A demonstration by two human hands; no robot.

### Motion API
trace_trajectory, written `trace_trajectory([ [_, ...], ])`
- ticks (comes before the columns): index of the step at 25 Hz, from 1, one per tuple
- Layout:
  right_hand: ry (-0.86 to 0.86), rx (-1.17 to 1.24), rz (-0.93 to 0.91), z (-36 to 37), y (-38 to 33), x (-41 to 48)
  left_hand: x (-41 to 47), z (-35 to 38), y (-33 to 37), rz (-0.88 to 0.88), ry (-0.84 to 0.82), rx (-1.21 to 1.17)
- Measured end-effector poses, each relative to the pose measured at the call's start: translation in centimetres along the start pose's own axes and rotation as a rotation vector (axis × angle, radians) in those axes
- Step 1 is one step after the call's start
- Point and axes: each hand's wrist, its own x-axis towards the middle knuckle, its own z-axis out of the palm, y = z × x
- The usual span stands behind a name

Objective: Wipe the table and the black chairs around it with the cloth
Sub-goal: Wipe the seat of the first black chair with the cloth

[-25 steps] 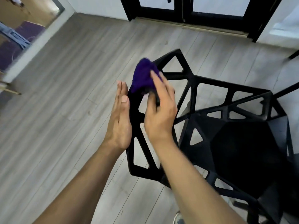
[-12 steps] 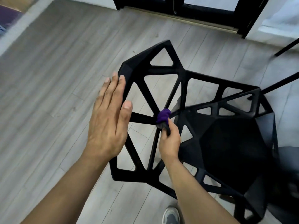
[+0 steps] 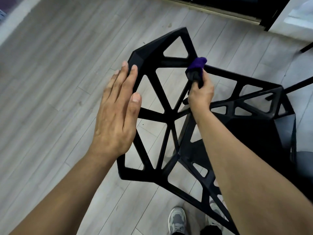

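Your left fingers lie straight and close together. The left hand is flat and holds nothing, its fingertips touching the outer left edge of the chair just below the upper corner of the backrest. The thumb points up beside the nearest opening in the frame.

Your right hand is curled into a fist round the cloth. It holds the cloth against the joint where a slanting bar meets the top rail of the backrest. A bunch of cloth sticks out above the fist and sits on that rail. The rest is hidden inside your grip. The two hands are well apart, with the open lattice of the backrest between them.

The cloth is deep purple, soft and fuzzy, and bunched into a lump. The chair is matt black and looks like moulded plastic. It is built from flat, angular facets and straight bars that frame triangular and four-sided holes. Its seat, to the right under your forearm, is a solid dark panel.

Through the holes you see the floor, which has pale grey wood-grain planks. Your grey shoes show at the bottom edge, and a black door frame stands at the top right.
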Motion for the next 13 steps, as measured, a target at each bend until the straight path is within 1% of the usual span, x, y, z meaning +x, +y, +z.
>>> trace_trajectory([
  [4, -0.118, 0.042, 0.040, -0.1, 4.0, -8.5, 0.0, 0.0, -0.2, -0.012, 0.022, -0.011],
  [7, -0.217, 0.002, 0.088, -1.1, 6.2, -14.5, 0.1, 0.1, -0.1, -0.017, 0.037, -0.009],
  [11, -0.304, -0.045, 0.131, -3.7, 6.2, -19.6, -0.1, 0.1, 0.0, -0.046, 0.032, -0.019],
  [13, -0.384, -0.073, 0.136, -5.4, 5.7, -21.6, -0.1, 0.2, 0.0, -0.054, 0.020, -0.020],
])
